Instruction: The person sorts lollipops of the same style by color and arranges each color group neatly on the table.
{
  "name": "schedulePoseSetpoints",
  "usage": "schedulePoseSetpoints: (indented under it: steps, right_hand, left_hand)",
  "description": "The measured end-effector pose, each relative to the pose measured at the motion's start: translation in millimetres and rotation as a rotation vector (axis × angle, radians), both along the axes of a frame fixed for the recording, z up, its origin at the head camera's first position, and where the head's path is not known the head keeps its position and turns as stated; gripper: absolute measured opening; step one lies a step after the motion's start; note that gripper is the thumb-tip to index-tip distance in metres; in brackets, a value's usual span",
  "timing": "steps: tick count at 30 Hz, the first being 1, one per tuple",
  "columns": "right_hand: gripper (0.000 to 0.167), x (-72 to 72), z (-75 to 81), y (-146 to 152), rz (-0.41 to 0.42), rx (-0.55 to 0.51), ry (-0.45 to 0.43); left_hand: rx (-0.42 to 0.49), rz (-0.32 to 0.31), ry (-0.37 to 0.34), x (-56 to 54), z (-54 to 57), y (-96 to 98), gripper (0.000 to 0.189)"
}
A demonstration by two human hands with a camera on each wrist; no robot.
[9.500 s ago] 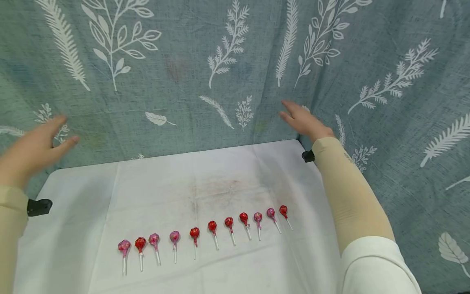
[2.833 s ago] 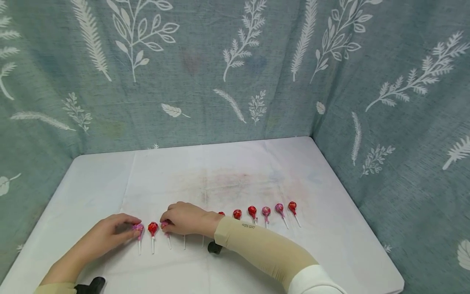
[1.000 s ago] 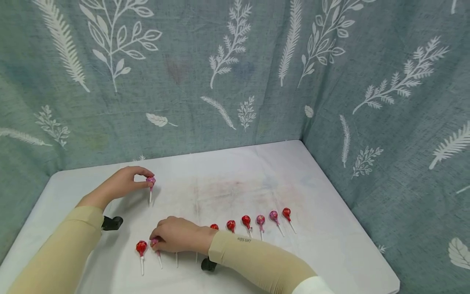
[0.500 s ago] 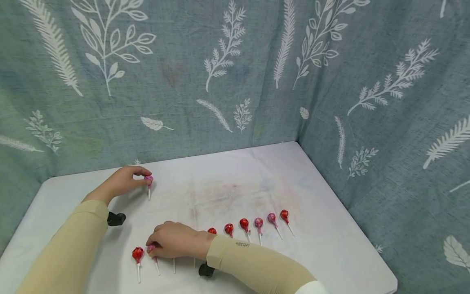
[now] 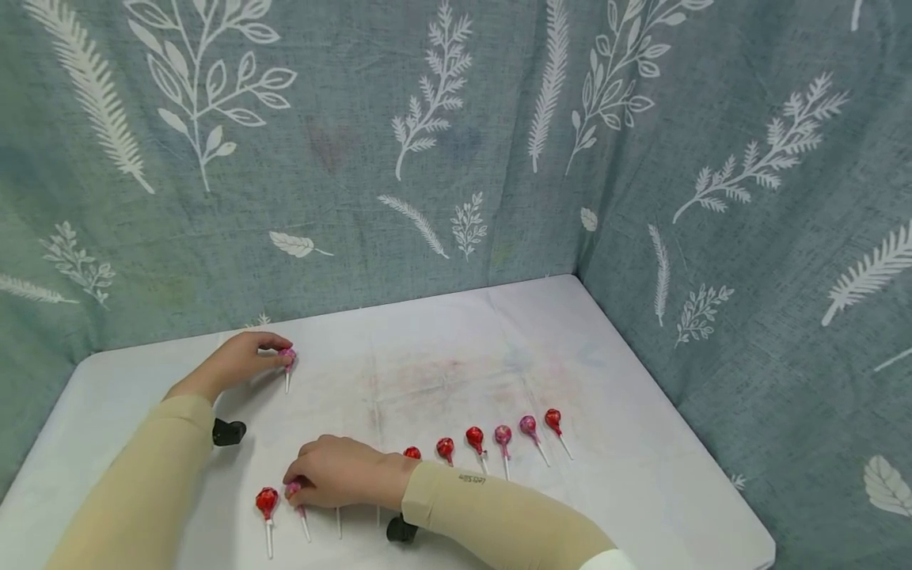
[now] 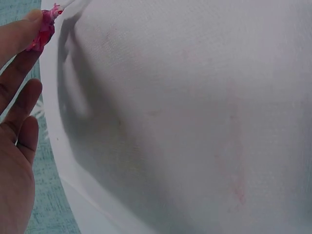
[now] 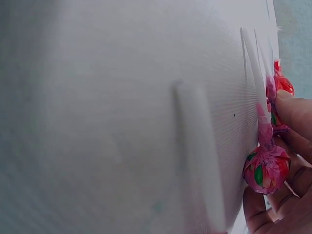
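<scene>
Lollipops (image 5: 474, 437) in red and pink wrappers lie in a slanting row across the white table (image 5: 613, 483), sticks toward the person. At the left end sits a red lollipop (image 5: 267, 502); just right of it, the right hand (image 5: 342, 473) pinches a pink lollipop (image 5: 293, 491) by its head, thumb against fingers. That hand covers the heads of the next two in the head view, leaving their sticks visible; the right wrist view shows a pink head (image 7: 266, 169) beside the pinched one, under the curled fingers. Farther right come three red, two pink and one red. Well apart from the right hand, the left hand (image 5: 242, 362) is clamped, thumb and finger, on another pink lollipop (image 5: 288, 356) near the table's far left, its stick pointing back toward the person; whether it touches the cloth, I cannot tell. Tan sleeves (image 5: 135, 483) cover both forearms. Behind the table hangs a leaf-patterned curtain (image 5: 335, 111).
</scene>
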State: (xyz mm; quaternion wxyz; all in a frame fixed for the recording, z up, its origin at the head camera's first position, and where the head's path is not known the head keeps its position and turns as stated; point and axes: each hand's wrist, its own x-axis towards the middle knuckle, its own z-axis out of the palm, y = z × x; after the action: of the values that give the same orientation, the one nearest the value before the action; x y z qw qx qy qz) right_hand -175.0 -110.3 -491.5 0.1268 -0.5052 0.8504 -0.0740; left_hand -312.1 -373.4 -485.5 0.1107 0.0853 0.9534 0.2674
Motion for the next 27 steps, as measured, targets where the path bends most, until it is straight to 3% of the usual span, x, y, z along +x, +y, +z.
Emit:
schedulePoseSetpoints:
  steps: [11,27]
  right_hand:
    - [0.034,-2.1,-1.2,-2,-0.007,0.009,-0.001]
    - [0.029,-5.8,0.1,-5,-0.02,-0.025,-0.06]
  left_hand:
    - [0.001,0.043,-0.014,1.1,-9.4,1.8,0.058]
    - [0.016,0.051,0.004,1.7,-15.6,1.4,0.055]
